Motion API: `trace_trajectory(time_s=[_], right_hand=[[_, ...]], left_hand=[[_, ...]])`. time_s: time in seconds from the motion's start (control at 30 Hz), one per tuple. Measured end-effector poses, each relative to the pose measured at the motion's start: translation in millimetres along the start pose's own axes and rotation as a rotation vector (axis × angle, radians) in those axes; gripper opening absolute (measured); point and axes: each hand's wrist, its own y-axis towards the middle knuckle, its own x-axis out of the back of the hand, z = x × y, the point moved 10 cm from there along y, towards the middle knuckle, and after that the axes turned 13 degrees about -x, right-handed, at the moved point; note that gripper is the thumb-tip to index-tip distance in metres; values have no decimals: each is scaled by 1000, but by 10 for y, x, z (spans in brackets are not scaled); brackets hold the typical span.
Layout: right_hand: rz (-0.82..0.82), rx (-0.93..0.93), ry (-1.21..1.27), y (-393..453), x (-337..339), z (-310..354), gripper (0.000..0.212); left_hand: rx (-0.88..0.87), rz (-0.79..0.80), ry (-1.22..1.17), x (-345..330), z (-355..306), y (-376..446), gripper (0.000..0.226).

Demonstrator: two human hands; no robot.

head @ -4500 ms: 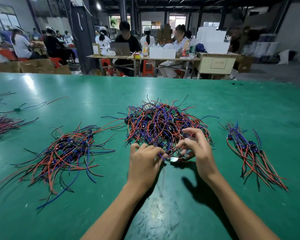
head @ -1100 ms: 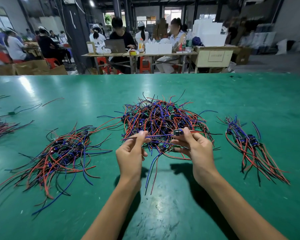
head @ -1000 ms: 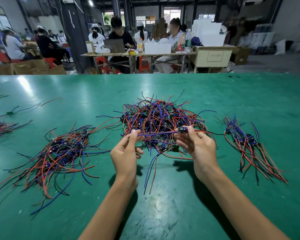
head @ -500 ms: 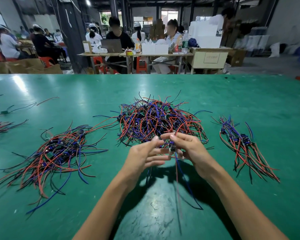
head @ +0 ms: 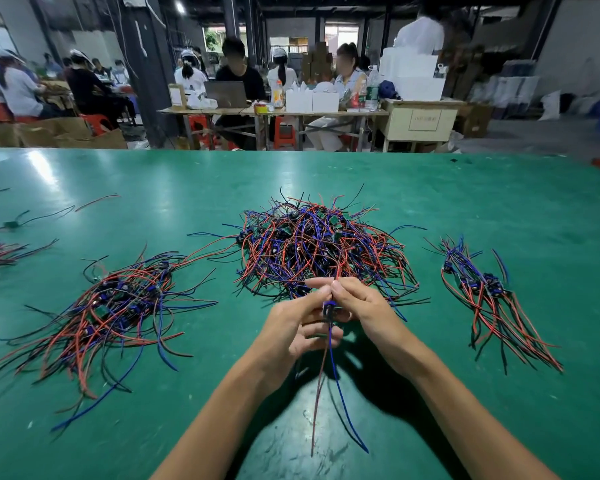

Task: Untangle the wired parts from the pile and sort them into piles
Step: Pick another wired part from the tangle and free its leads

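Table (head: 499, 209): green top, bears all piles.
Tangled pile (head: 321, 244): centre, just beyond both hands.
Left pile (head: 118, 303): loose, sprawling.
Right pile (head: 489, 296): smaller, wires roughly parallel.
Left hand (head: 291, 327): fingertips pinch wired part (head: 328, 308) (grip partly hidden).
Right hand (head: 361, 306): pinches same part from above; red and blue leads dangle toward viewer.
Stray wires (head: 42, 216): far left.
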Motion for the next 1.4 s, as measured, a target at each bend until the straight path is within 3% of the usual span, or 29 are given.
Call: trace_trajectory(time_s=[0.13,0.2,0.27,0.53,0.7,0.83,1.07,1.2,1.3,1.4], right_hand=[[91,-62,100,2,-117,-53,36],[71,-86,126,31,-118,-90,39],[37,-74,136,52,-103,-97,39],[-169,44,83,-10,43,-47,25],[-265,38,161,-14,5,-130,26],[-368,-35,198,13,110,-219,27],[-533,-97,164,43,456,-318,28],[-647,-153,143,32,685,-397,30],[-683,-163,146,-10,757,-393,30],[-655,-195,223,-19,729,-412,29]], left_hand=[[-36,-34,9,9,-32,-3,34],[-43,-24,10,6,-44,-8,22],[-42,-38,5,22,-43,-10,13],[-101,-122,103,150,-113,-18,12],[-120,-123,189,114,-120,-15,26],[-90,-95,238,76,-95,-15,14],[-49,8,298,-48,-54,-42,16],[-38,105,343,-143,-30,-71,35],[-25,149,366,-190,-29,-96,39],[-12,172,369,-212,-56,-129,28]])
